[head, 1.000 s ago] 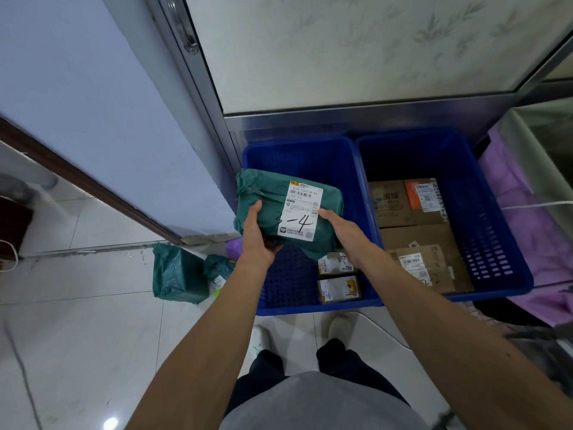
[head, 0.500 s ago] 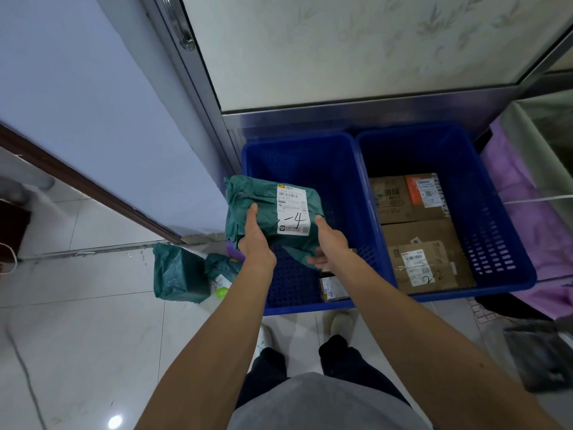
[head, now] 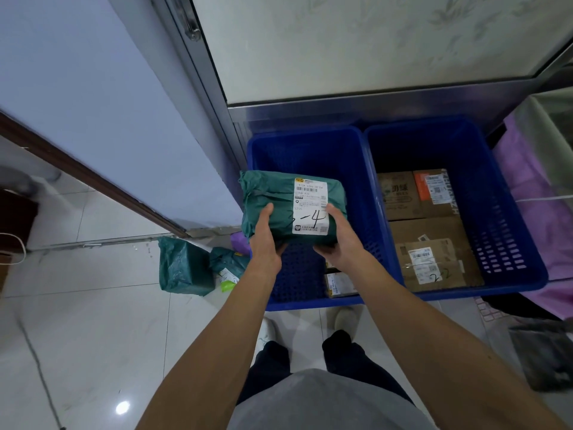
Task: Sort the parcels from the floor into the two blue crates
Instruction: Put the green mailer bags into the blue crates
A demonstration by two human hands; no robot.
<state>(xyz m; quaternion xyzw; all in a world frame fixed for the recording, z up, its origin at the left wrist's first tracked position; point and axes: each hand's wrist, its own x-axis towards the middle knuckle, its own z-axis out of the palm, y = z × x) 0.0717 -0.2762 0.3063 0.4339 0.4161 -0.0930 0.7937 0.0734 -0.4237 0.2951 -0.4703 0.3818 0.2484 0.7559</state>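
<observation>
Green plastic-wrapped parcel (head: 269, 197), held over the left blue crate (head: 310, 150). Hid much of that crate's floor; fingers tucked beneath, out of sight. Could read only a handwritten 4 on the label (head: 310, 193). Gripped at the near edge by left hand (head: 263, 243) and right hand (head: 342, 240), thumbs on top. Right blue crate (head: 502, 218) just beside.
</observation>
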